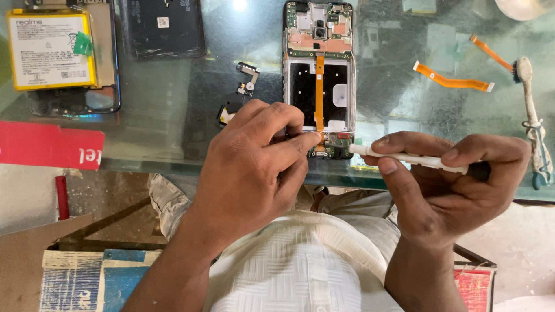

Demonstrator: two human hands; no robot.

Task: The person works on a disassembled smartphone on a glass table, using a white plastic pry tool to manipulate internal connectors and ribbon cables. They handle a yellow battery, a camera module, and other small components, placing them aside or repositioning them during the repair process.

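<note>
Two bare hands are at work over the near edge of a glass table (pixel 173 144), and we see an opened phone (pixel 319 78) lying flat on it, back off, its boards and frame exposed; an orange ribbon cable (pixel 319 92) runs down its middle from the upper board to the lower one; our left hand (pixel 254 167) has its fingers curled together, thumb and forefinger pinched on the lower end of that ribbon, just at the phone's bottom edge; our right hand (pixel 448 185) is closed around a slim white tool (pixel 404 157), holding it level with its tip touching or just beside the phone's lower corner, we cannot tell which; we judge the ribbon to be light, thin and limp, easy to crease or tear, so it is best held by its flat end near the connector and not tugged at the middle; the phone itself looks stiff but delicate where bare; around it lie a yellow-edged battery (pixel 49 49) on another phone at far left, a dark back cover (pixel 165 26), a small loose part (pixel 243 86), two spare orange ribbons (pixel 454 78) and a worn toothbrush (pixel 535 121) at right; a red card (pixel 49 145) sits on the table's near left edge.
</note>
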